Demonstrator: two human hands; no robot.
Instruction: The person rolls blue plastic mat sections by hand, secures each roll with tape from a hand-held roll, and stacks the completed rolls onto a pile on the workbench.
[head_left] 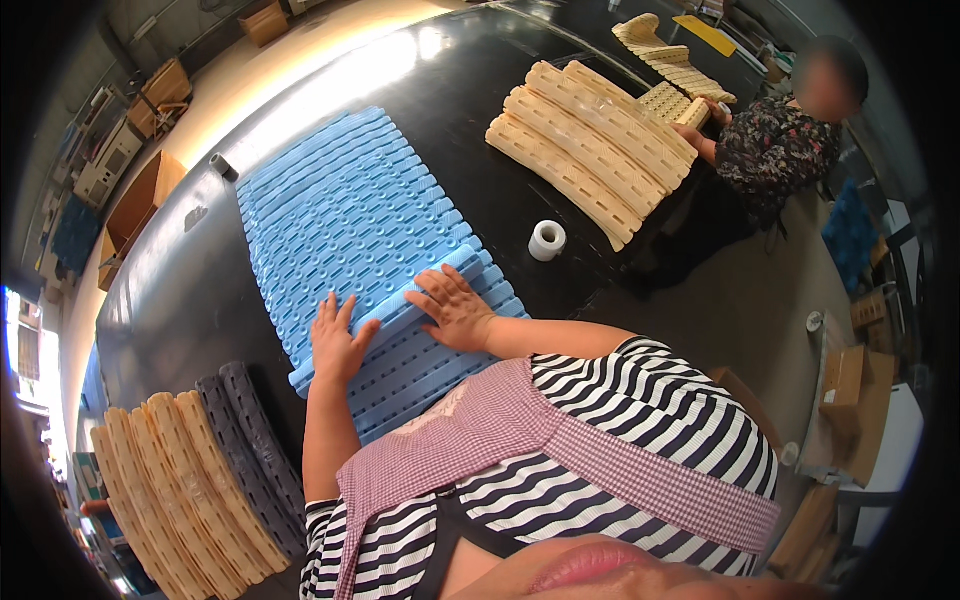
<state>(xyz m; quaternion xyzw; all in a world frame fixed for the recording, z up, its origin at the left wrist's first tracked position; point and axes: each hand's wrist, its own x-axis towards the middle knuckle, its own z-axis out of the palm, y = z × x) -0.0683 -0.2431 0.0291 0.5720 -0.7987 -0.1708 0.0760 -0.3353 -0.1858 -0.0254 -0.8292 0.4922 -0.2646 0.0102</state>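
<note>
The left hand (340,338) lies open, fingers spread, and the right hand (455,308) rests with fingers loosely bent over the fold (396,314), the two set apart probably so the pressure steadies it along its length. The blue mat (345,210) lies on the table (450,150), its near end under both hands and the rest stretching toward eleven o'clock, while the white roll (541,252) stands at the right hand's two o'clock, perhaps for easy reach.
</note>
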